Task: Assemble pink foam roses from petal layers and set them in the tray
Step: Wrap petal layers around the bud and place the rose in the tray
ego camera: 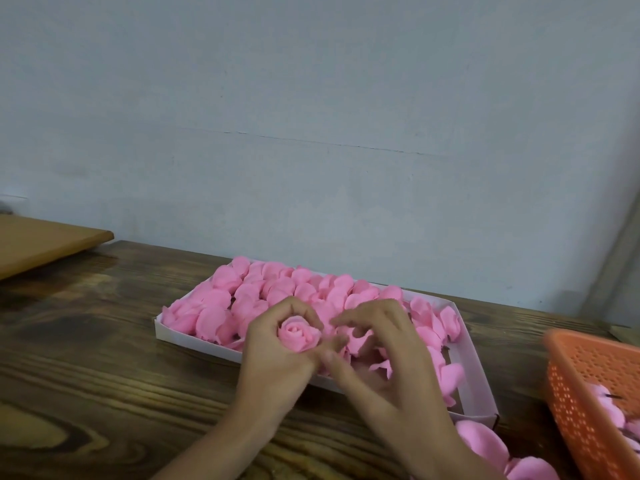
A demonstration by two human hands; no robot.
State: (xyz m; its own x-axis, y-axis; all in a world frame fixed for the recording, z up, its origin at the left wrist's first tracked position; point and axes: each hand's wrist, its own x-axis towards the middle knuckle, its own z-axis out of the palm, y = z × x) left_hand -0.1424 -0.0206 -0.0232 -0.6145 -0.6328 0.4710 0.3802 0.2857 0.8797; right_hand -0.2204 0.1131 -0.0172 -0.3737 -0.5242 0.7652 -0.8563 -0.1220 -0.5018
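My left hand (277,355) is wrapped around a pink foam rose (298,336), whose bud shows between thumb and fingers, above the near edge of the white tray (479,372). My right hand (377,344) hovers just right of it, fingers spread and curled, thumb tip touching the rose's outer petal. The tray is packed with several pink roses (277,289), mostly at its left and far side. Loose pink petal layers (485,445) lie on the table near my right wrist.
An orange perforated basket (588,386) holding more pink pieces stands at the right edge. The dark wooden table (104,358) stretches left. A light brown board (41,244) sits at the far left. A pale wall rises right behind the tray.
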